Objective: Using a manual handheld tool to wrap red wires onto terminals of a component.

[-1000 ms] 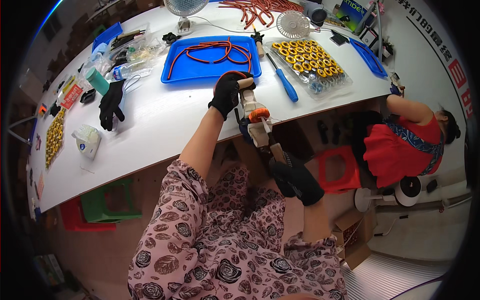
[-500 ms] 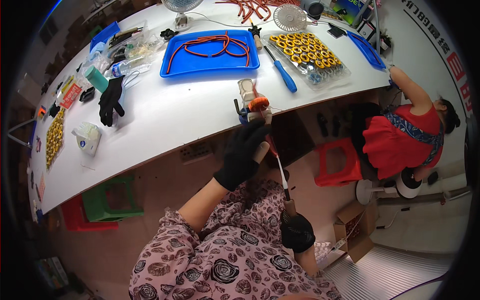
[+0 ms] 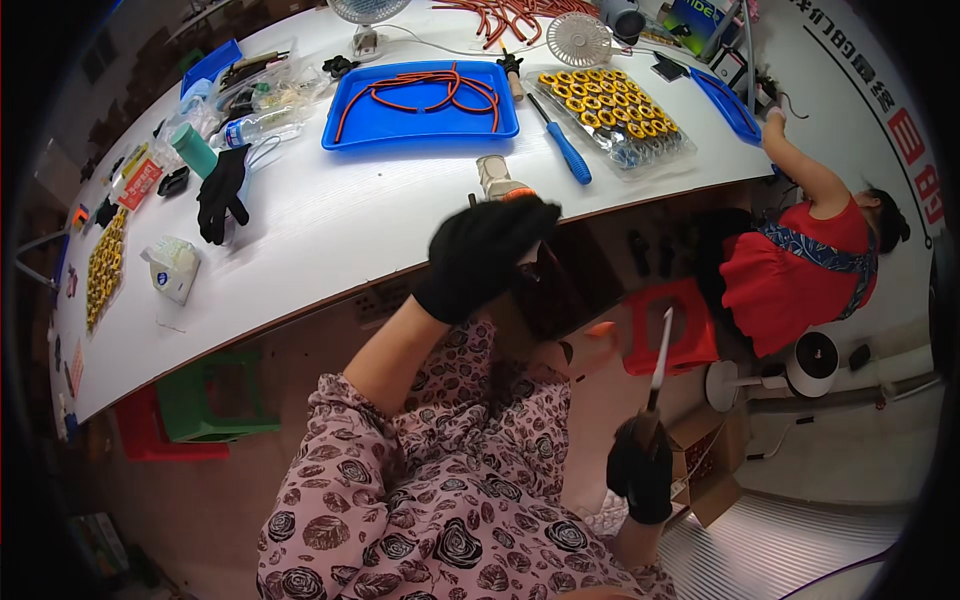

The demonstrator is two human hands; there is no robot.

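Both gloved: L hand by clamp, finger grip unclear; R hand lower, fist rnd tool, tip up.

Table has tissue pack, black glove, teal cylinder and bottle on the left, desk fan and smaller fan along the far side; green stool beside red stool lower left; co-worker, floor fan, open carton at right.
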